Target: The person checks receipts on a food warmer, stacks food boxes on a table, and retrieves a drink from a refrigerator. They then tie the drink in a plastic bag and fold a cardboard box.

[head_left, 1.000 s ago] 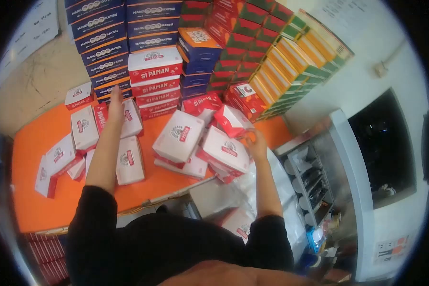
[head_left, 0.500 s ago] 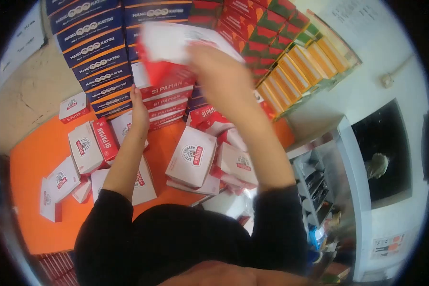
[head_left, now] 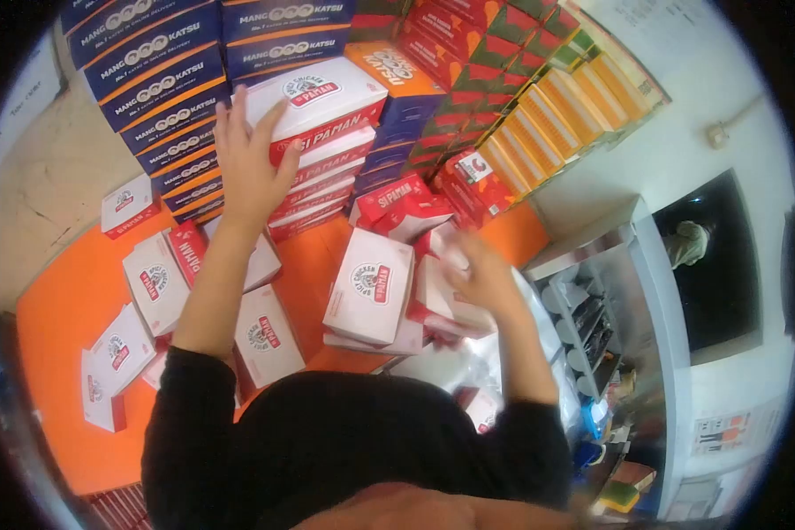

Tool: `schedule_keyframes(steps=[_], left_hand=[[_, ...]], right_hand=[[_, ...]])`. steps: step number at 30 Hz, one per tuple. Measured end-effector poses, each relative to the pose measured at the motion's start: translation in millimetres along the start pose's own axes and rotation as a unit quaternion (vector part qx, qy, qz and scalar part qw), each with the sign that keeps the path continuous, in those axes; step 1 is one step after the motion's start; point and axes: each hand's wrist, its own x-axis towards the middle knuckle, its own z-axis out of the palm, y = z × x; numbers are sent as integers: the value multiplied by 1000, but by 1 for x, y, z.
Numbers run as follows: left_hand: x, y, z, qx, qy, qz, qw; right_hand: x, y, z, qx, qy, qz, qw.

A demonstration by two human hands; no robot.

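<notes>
My left hand (head_left: 249, 159) is raised with fingers spread, resting against the left side of the top white-and-red "Si Paman" box (head_left: 322, 93) on a stack (head_left: 322, 172) of such boxes. My right hand (head_left: 479, 274), blurred, is low over loose white-and-red boxes (head_left: 433, 305) at the orange table's right edge; whether it holds one is unclear. A larger white box (head_left: 371, 287) lies just left of that hand.
Several white-and-red boxes (head_left: 155, 278) lie scattered on the orange table (head_left: 62, 300). Tall stacks of blue "Mang Katsu" boxes (head_left: 163, 79) and red, green and orange boxes (head_left: 521, 97) line the back wall. A metal rack (head_left: 583, 318) stands to the right.
The box my right hand held high now sits on top of the stack. My right hand has dropped to the loose boxes, and my left hand has risen from the table to the stack.
</notes>
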Motion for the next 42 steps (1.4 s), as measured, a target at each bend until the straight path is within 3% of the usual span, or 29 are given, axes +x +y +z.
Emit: schedule_keyframes(steps=[1,2,3,5,7,10,14,16,21,23,25,27,29,31,33,37,40,42], left_hand=[[3,0,2,-4,9,-3,1000],[6,-3,2,3,-9,17,1000],[8,-3,2,11,-29,40,999],[9,-1,4,10,-17,40,999],[5,-14,6,-3,-7,53,999],[4,-26,1,21,19,32,999],[10,-35,-9,11,9,21,1000],[10,-30,-12,-1,4,18,1000],[-28,-9,0,71,-1,99,992],[-39,-14,14,-67,104,-19,992],[-49,-20,25,-73,84,-41,993],[-56,-20,32,-58,-6,-80,995],[-56,-28,38,-39,-11,-71,997],[-52,-37,38,-16,-15,-59,998],[-48,-41,35,-48,-31,-55,997],[-48,-37,32,-97,-62,-101,988],[-55,-43,41,-173,-45,-130,975],[-55,-43,41,-199,-56,-163,965]], right_hand=[[-43,40,20,3,-28,53,998],[-75,36,20,85,-74,180,977],[-110,63,39,16,-88,131,987],[-135,51,51,59,8,121,991],[-143,52,58,-3,58,63,996],[-146,55,67,-60,61,11,996],[-136,46,72,-44,79,13,996],[-137,54,81,44,108,141,983],[-124,43,80,-49,114,48,991],[-126,42,84,-66,119,39,990],[-126,42,84,-36,105,72,991],[-122,43,81,-50,90,56,993],[-112,43,66,-62,77,37,994],[-87,40,19,28,72,125,989],[-51,32,-36,142,151,38,978],[65,-57,-90,-52,252,-248,934],[171,-83,-63,-6,210,-354,911],[231,-80,-24,-5,207,-362,909]])
